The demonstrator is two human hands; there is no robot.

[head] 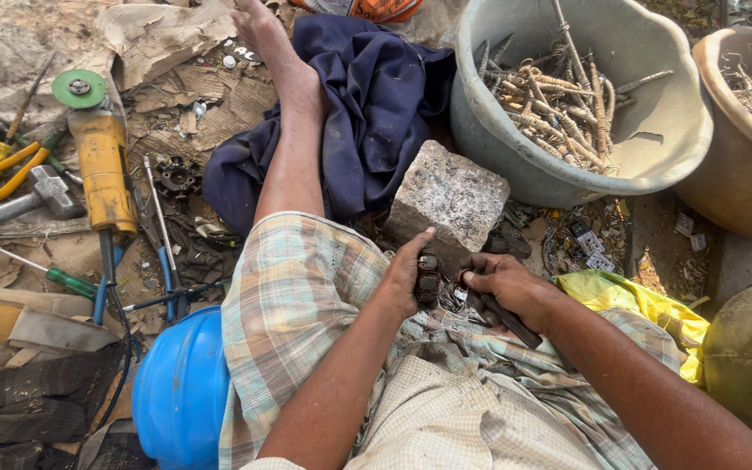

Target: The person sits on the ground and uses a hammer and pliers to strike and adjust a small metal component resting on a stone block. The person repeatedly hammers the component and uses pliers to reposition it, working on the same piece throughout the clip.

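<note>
A stone block [448, 203] sits at centre frame, a tub [663, 130] of rods upper right, an angle grinder [102, 157] and hammer [19, 204] left.

Tools and scrap around the seat
Yellow angle grinder [104, 165], hammer [41, 196], blue helmet [180, 392], grey tub [654, 130] of rusty bolts [559, 109], navy cloth [376, 104].

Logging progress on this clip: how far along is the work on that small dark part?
Done: unclear; nothing shows finished pieces. In hand: the left hand grips the small dark part against the stone block, and the right hand holds a dark tool at it. Left: cannot tell.
</note>
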